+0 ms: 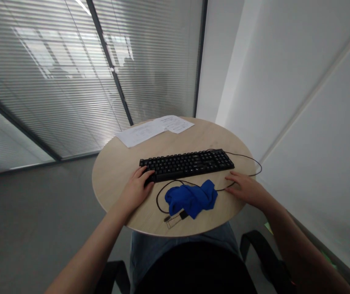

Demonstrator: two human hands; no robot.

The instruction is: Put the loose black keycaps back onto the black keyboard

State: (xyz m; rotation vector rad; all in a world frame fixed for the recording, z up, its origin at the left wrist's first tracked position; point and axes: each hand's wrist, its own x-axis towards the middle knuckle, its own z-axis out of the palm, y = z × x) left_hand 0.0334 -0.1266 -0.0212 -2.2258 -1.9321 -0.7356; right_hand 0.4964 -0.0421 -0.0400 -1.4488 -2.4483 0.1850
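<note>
A black keyboard (187,164) lies across the middle of the round wooden table. My left hand (138,185) rests at its left end, fingers apart, the fingertips on the left keys and edge. Just off the keyboard's lower right corner is my right hand (242,188), its fingers spread on the tabletop beside the black cable (220,189), without gripping it. Between my hands a crumpled blue cloth (191,198) lies in front of the keyboard, with the cable looping around its left side. A small dark object with a thin frame (177,217) sticks out from under the cloth.
Printed sheets of paper (155,128) lie at the back of the table (110,175). The cable hangs past the right edge. Glass panels with blinds (156,61) stand behind, and a white wall (309,81) is on the right. Chair armrests (260,255) flank my lap.
</note>
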